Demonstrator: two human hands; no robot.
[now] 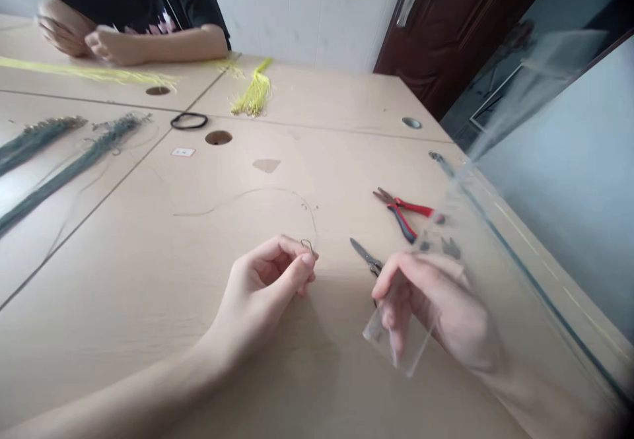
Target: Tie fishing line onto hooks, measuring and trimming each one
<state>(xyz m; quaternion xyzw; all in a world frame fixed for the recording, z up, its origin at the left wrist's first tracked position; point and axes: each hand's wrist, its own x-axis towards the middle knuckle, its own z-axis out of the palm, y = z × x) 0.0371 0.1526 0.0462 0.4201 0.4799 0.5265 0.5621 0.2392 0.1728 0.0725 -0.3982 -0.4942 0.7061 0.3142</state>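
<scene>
Near the middle of the table, my left hand (272,280) pinches a small dark wire loop (308,245) between thumb and forefinger. A thin cord (262,189) curves away from that pinch over the tabletop to the left. My right hand (430,300) is curled around a long clear plastic strip or bag (500,122), whose lower end (413,353) hangs below the fingers while the rest rises to the upper right. Scissors (365,253) lie beside and partly beneath my right hand, blades pointing up-left.
Red and black pliers (399,209) lie beyond my right hand. Grey-green cord bundles (74,168) are at the left, and a yellow tassel (253,92) and black ring (189,121) farther back. A person (143,16) sits across the table (321,142). Small grey pieces (450,247) lie near the pliers.
</scene>
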